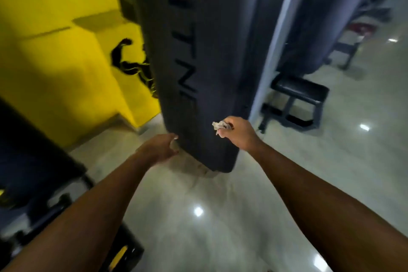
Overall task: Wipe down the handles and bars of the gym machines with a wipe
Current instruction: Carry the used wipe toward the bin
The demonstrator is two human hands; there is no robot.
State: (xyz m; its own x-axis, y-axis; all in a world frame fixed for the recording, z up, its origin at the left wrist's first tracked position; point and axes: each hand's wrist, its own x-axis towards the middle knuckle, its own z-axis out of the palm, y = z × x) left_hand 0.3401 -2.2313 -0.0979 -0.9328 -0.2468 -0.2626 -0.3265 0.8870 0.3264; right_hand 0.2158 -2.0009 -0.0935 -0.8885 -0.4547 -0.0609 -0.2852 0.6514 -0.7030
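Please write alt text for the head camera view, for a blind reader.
The right hand pinches a crumpled white wipe in front of a tall dark grey machine column. The left hand is at its lower left edge, above a glossy pale floor.

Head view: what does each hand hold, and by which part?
The right hand pinches a crumpled white wipe by one bunched end. The left hand holds nothing; its fingers reach to the tall dark grey machine column low down.

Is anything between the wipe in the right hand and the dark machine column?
Nothing visible. The right hand holds the crumpled wipe directly before the column, near its base; actual contact is unclear. The left hand is at the lower left edge, off to the side of the wipe.
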